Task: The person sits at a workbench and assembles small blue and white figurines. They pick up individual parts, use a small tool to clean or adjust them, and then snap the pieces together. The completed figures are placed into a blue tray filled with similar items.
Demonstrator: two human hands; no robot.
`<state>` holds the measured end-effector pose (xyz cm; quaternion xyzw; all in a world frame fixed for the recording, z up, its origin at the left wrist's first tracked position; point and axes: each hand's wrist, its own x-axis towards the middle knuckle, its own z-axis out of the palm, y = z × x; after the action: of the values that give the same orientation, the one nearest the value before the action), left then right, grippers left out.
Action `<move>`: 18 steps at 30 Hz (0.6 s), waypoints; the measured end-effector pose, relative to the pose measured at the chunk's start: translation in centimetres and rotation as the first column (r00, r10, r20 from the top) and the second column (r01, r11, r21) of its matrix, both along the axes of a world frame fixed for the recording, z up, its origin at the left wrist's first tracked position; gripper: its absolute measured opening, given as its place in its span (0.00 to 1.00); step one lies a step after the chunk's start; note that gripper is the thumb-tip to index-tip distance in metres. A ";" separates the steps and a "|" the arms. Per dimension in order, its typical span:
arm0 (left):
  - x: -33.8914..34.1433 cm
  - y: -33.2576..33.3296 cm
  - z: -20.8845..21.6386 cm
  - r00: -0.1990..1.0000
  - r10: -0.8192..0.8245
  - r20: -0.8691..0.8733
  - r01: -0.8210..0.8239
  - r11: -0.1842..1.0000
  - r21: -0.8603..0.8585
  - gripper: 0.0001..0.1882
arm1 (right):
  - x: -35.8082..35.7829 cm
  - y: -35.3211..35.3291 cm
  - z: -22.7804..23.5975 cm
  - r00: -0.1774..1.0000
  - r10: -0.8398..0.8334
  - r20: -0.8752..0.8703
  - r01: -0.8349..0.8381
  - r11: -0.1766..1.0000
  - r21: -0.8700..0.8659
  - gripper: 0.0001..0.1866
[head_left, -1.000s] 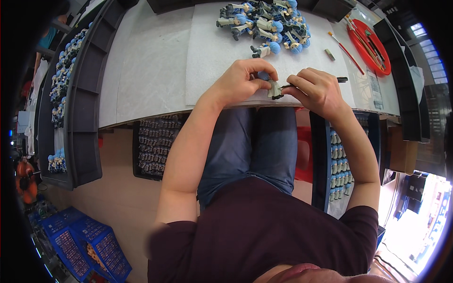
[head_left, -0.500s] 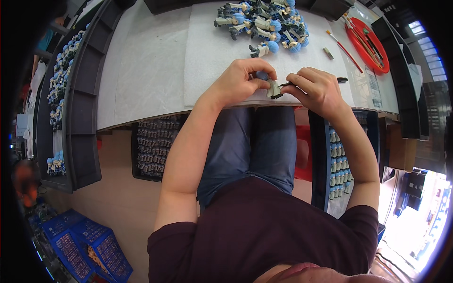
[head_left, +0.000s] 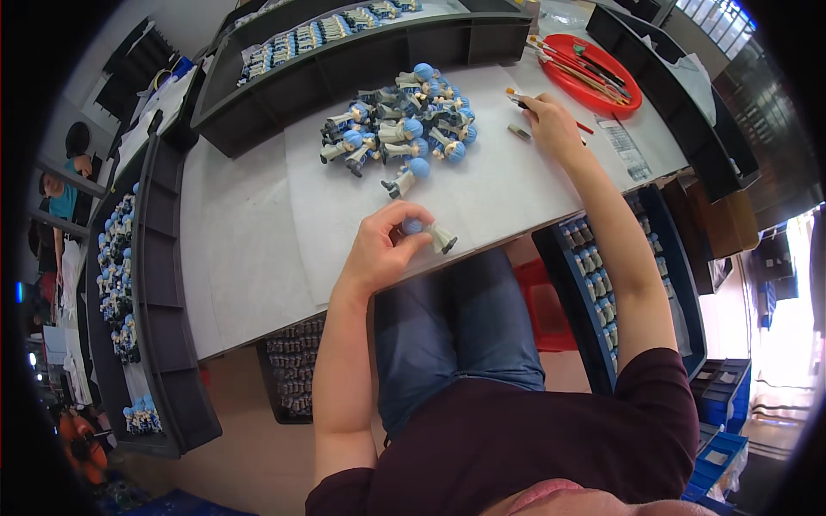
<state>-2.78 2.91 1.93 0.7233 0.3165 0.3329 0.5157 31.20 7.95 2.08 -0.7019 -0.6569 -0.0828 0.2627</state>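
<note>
left fingers (head_left: 409,210) pinch figurine (head_left: 441,236) | right fingers (head_left: 539,104): can't tell, screening red brush (head_left: 585,128) | figurine pile (head_left: 400,130) beyond

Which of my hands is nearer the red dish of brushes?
Right. Your right hand is just short of the red dish and slightly left of it; your left hand is farther off, near your edge of the table, holding a figurine.

a pale worktop (head_left: 232,224) spans the middle — a red seat (head_left: 551,310) below its near edge, tan floor (head_left: 249,404) beneath. upper right, a barred window (head_left: 716,21); far right, bright white light (head_left: 796,301).
</note>
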 end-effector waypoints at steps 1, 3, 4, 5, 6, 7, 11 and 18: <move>-0.2 -0.2 0.0 1.000 -0.005 -0.028 0.005 1.000 -0.014 0.11 | -0.1 0.3 -0.2 0.999 0.007 0.036 -0.007 1.000 -0.012 0.12; -0.3 -0.2 0.0 0.999 -0.010 -0.047 0.009 1.000 -0.028 0.11 | 0.0 0.4 0.0 0.988 0.015 0.151 -0.033 0.993 0.116 0.12; -0.4 -0.2 -0.3 0.999 -0.003 -0.043 0.001 0.999 -0.035 0.11 | -0.4 0.2 0.2 0.979 0.019 0.203 -0.054 0.984 0.172 0.12; -0.4 -0.1 -0.5 0.999 0.004 -0.034 -0.006 0.999 -0.041 0.11 | -0.9 -0.1 0.4 0.989 0.048 0.139 -0.070 0.984 0.162 0.11; -0.4 -0.2 -0.6 1.000 0.007 -0.004 -0.007 0.999 -0.047 0.10 | -1.6 -0.7 0.7 0.994 0.076 0.074 -0.087 0.985 0.152 0.11; -0.4 -0.3 -0.6 0.999 0.013 0.029 -0.012 0.998 -0.054 0.10 | -2.3 -1.3 0.7 0.994 0.107 0.012 -0.107 0.984 0.141 0.10; 0.0 -0.4 -0.7 0.997 0.035 0.076 -0.030 0.998 -0.061 0.09 | -2.8 -2.6 -0.6 0.987 0.071 -0.141 -0.074 0.997 -0.015 0.10; 0.3 -1.0 -0.8 0.987 0.157 0.043 -0.161 0.978 0.134 0.10 | -8.7 -5.9 1.2 0.828 0.194 -0.526 -0.190 0.980 0.062 0.06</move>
<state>-2.47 1.94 1.15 0.7239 0.3412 0.4058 0.4415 22.52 2.05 3.32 -0.6270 -0.6260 0.1382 0.4426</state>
